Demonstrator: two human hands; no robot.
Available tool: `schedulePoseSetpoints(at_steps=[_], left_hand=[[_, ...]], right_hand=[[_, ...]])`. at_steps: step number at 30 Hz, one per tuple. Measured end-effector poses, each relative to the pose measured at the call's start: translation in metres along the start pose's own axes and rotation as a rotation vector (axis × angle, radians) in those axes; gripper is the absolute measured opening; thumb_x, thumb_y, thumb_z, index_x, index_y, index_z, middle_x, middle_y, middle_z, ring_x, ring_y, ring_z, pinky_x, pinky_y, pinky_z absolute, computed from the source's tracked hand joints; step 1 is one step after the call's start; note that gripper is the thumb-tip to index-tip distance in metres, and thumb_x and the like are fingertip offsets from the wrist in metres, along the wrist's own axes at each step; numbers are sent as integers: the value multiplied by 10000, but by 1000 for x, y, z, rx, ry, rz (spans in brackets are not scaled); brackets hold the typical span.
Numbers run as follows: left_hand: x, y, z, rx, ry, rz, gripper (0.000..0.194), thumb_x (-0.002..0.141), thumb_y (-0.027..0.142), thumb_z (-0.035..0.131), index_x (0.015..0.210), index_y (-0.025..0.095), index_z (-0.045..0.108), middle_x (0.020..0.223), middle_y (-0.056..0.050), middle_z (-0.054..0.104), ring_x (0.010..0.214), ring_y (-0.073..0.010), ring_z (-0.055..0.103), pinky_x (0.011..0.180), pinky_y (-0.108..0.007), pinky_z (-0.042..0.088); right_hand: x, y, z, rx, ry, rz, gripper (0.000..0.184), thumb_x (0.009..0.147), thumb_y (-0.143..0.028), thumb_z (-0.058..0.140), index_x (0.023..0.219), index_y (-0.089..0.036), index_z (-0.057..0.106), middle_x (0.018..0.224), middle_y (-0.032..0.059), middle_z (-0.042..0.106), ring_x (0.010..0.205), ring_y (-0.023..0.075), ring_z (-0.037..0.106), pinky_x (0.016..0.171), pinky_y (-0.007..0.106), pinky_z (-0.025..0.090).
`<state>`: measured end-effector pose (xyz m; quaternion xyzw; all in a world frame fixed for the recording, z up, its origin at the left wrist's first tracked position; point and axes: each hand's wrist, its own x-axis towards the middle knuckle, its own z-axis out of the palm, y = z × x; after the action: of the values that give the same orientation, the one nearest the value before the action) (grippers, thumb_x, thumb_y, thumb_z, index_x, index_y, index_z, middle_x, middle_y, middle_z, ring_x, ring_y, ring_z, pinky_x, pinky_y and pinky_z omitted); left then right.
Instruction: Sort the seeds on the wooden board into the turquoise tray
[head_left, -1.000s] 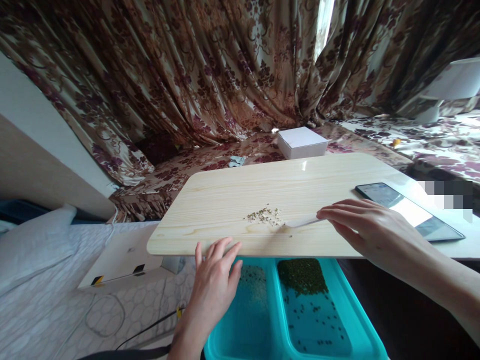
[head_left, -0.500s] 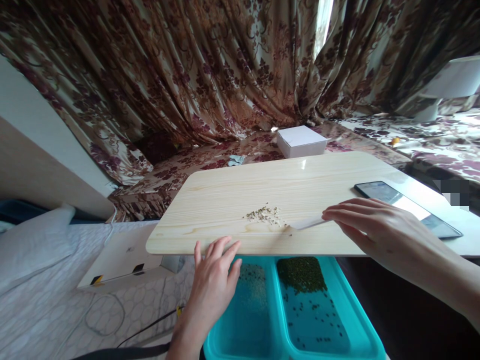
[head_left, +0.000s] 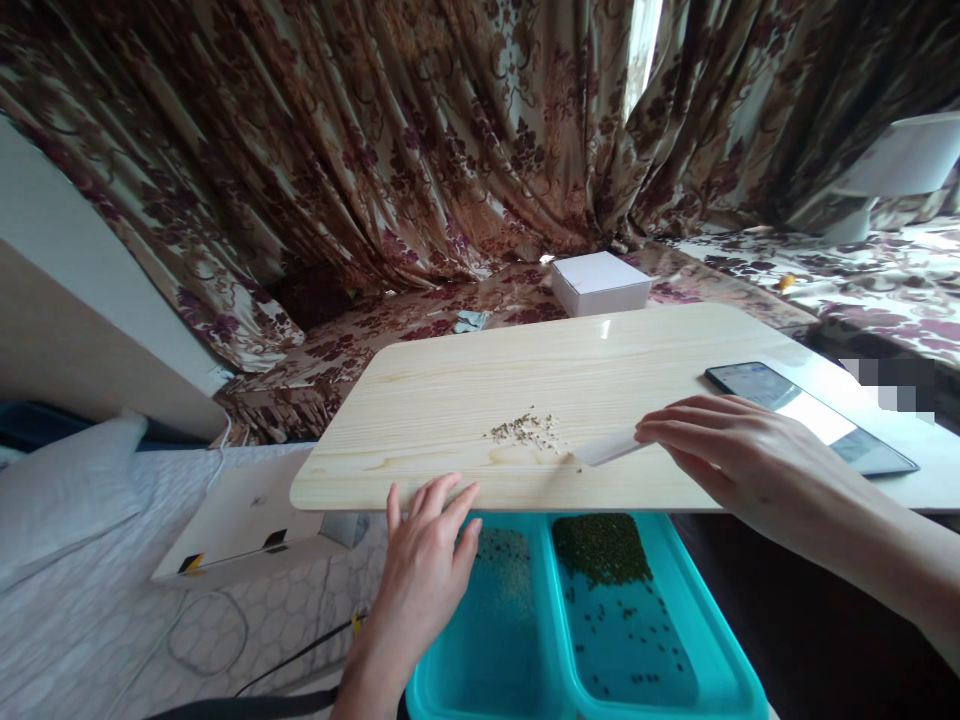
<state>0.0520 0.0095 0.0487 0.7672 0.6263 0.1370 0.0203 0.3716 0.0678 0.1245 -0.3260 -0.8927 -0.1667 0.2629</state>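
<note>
Right hand (head_left: 739, 455): fingers drawn together in a pinch, no visible gap at the tips; has hold of one end of the pale strip. Thumb contact partly hidden.
Left hand (head_left: 426, 565): fingers loosely spread, nothing visible in the grasp; tips at the near table edge, apparently resting on it.
Pale strip (head_left: 609, 449): thin, flat; runs leftward from the right fingertips, free end lowest. Whether that end touches wood or hovers, cannot tell.
Loose grains (head_left: 525, 430): one scatter, greenish and whitish mixed; beyond the left fingertips, left of the right fingertips, just past the strip's free end.
Stray grain (head_left: 579, 470): single, dark; just beside the strip's free end, nearer the person than the scatter.
Tabletop (head_left: 450, 375): pale wood-grain board, under the left fingertips and the scatter.
Teal tray (head_left: 553, 610): two compartments, below the near edge; right of the left fingers. Dark green grains (head_left: 604, 548) in the right compartment, sparser pale bits (head_left: 506, 560) in the left.
Tablet (head_left: 750, 380): on the board, beyond and right of the right fingertips, partly covered by that hand in view.
Handling, strip: best laid low, edge flat to the wood; short, slow strokes on few grains at once. A steep or quick flick could scatter them.
Handling, left fingers: light steady pressure should suit, tips clear of the strokes.
</note>
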Motion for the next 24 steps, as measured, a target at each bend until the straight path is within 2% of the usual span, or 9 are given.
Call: schedulePoseSetpoints(at_steps=[11,24], left_hand=[[-1,-1,0,-6,0,-2,384,1001,202,450,1311,273,665,1403,-112,651,1312,-282,593,1195,-721,214],[0,0,-2,-11,20,6,379,991,188,458,1289,262,679,1383,-116,664,1289,-289,603,1188,-731,213]], right_hand=[[-10,1,-2,-9,32,52,347,948,-131,437,914,-208,773,873,54,827,761,233,780,622,358,624],[-15,-9,-8,134,-41,126,332,951,-159,464,953,-208,793,923,72,828,805,243,783,655,365,654]])
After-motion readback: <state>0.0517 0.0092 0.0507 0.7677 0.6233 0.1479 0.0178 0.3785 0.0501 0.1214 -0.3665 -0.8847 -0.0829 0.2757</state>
